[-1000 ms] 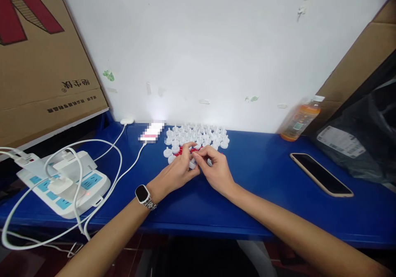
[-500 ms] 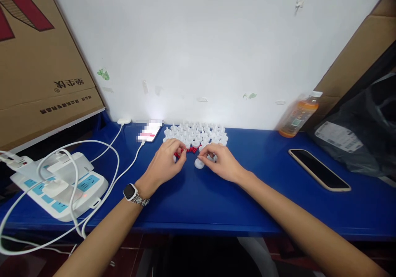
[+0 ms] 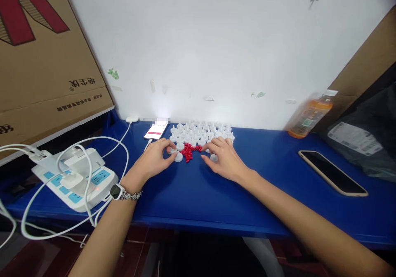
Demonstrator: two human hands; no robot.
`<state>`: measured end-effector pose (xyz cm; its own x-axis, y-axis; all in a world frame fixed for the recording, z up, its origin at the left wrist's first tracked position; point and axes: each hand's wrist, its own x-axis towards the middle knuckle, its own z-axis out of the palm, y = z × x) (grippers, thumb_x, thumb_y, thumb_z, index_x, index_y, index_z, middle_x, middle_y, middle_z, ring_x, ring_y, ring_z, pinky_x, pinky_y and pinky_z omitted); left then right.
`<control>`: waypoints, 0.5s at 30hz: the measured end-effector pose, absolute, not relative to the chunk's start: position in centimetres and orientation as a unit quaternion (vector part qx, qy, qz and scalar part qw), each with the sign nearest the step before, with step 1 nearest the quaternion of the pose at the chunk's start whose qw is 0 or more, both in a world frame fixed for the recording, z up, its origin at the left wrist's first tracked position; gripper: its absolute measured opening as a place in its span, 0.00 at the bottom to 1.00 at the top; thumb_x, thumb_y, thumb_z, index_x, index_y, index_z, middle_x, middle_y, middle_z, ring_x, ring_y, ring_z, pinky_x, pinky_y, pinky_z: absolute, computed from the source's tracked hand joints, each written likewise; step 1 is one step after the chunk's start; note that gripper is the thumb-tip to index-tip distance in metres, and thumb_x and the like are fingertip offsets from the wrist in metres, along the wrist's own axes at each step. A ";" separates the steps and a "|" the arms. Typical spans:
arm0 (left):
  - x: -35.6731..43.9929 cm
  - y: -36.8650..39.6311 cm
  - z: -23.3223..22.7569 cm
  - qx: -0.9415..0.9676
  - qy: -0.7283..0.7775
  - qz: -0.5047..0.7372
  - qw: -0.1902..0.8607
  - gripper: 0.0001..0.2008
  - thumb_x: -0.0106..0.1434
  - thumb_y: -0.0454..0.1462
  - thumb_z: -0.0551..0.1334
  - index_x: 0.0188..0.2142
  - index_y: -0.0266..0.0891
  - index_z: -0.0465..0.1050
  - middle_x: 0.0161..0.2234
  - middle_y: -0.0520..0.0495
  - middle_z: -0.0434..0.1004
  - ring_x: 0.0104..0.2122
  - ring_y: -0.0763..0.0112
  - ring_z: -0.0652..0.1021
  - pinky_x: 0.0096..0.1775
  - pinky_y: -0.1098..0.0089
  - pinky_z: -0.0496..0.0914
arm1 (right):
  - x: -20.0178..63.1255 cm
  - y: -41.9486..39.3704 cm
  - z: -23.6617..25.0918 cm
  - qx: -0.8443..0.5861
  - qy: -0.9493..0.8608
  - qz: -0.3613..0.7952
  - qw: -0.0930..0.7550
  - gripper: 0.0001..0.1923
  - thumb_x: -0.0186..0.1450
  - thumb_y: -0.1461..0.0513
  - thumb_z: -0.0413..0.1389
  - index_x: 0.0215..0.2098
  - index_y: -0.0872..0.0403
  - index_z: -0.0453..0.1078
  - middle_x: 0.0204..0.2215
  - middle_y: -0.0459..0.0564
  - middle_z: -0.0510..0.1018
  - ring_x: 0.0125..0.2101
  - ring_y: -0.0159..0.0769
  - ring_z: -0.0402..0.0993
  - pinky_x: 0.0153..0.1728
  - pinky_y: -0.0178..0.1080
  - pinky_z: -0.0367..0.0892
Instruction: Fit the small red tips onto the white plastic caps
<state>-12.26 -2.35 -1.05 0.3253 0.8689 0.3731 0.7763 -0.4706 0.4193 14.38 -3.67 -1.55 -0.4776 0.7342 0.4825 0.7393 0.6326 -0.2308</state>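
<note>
My left hand point(image 3: 154, 157) is at the left side of a pile of small red plastic tips point(image 3: 187, 152). Its thumb and forefinger close around the edge of a round white spouted cap point(image 3: 178, 157). My right hand point(image 3: 224, 157) hovers at the right end of the red pile, thumb and forefinger apart, fingertips close to the red tips. Under its fingers another white cap point(image 3: 213, 157) shows in part. Behind both hands stand several rows of white spouted caps point(image 3: 201, 132), spouts upward.
On the left are a power strip point(image 3: 80, 186) with looping white cables and a lit phone point(image 3: 156, 130) against the wall. A dark phone point(image 3: 332, 173), an orange drink bottle point(image 3: 312, 116) and a grey plastic parcel point(image 3: 361, 140) are on the right. A carton point(image 3: 46, 79) leans at left.
My left hand has drawn left, uncovering the red tips. My right hand's pinch has opened and let go of a white cap. The view has shifted slightly.
</note>
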 end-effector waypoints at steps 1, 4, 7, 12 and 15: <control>-12.3 -2.3 -1.2 0.812 0.506 0.278 0.085 0.11 0.64 0.43 0.61 0.40 0.40 0.76 0.34 0.48 0.75 0.30 0.68 0.73 0.34 0.67 0.65 | 13.7 -3.7 -1.6 -0.415 -0.869 -0.014 0.270 0.07 0.69 0.59 0.56 0.43 0.52 0.73 0.36 0.51 0.75 0.41 0.42 0.67 0.44 0.44 0.54; -12.1 -2.3 -1.7 0.822 0.489 0.274 0.101 0.12 0.65 0.45 0.62 0.40 0.40 0.78 0.35 0.47 0.75 0.31 0.67 0.73 0.35 0.66 0.66 | 12.2 -3.8 -1.6 -0.377 -0.896 -0.025 0.234 0.08 0.70 0.59 0.56 0.44 0.52 0.73 0.38 0.52 0.75 0.42 0.42 0.66 0.44 0.44 0.54; -11.7 -2.4 -1.7 0.830 0.471 0.271 0.126 0.11 0.66 0.44 0.60 0.37 0.41 0.78 0.35 0.47 0.73 0.32 0.68 0.74 0.36 0.66 0.67 | 11.3 -3.5 -1.7 -0.358 -0.910 -0.032 0.207 0.08 0.70 0.59 0.55 0.44 0.52 0.74 0.38 0.52 0.74 0.42 0.42 0.65 0.43 0.44 0.54; -11.5 -2.6 -1.6 0.830 0.452 0.307 0.115 0.09 0.67 0.42 0.59 0.38 0.41 0.75 0.40 0.45 0.73 0.39 0.63 0.75 0.41 0.64 0.70 | 10.4 -3.0 -2.1 -0.321 -0.926 -0.059 0.192 0.07 0.71 0.59 0.56 0.42 0.52 0.74 0.39 0.53 0.74 0.43 0.42 0.64 0.44 0.44 0.53; -11.6 -2.7 -1.6 0.826 0.441 0.331 0.112 0.08 0.68 0.42 0.58 0.36 0.41 0.71 0.46 0.44 0.76 0.44 0.61 0.76 0.42 0.63 0.70 | 10.1 -2.7 -2.5 -0.324 -0.925 -0.063 0.189 0.07 0.71 0.61 0.54 0.39 0.53 0.74 0.38 0.53 0.75 0.42 0.42 0.64 0.43 0.44 0.53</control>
<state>-11.56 -2.70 -1.56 0.3913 0.8035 0.4486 0.6546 -0.5857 0.4780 10.12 -2.70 -2.46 -0.7187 0.5748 0.3911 0.6225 0.7826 -0.0064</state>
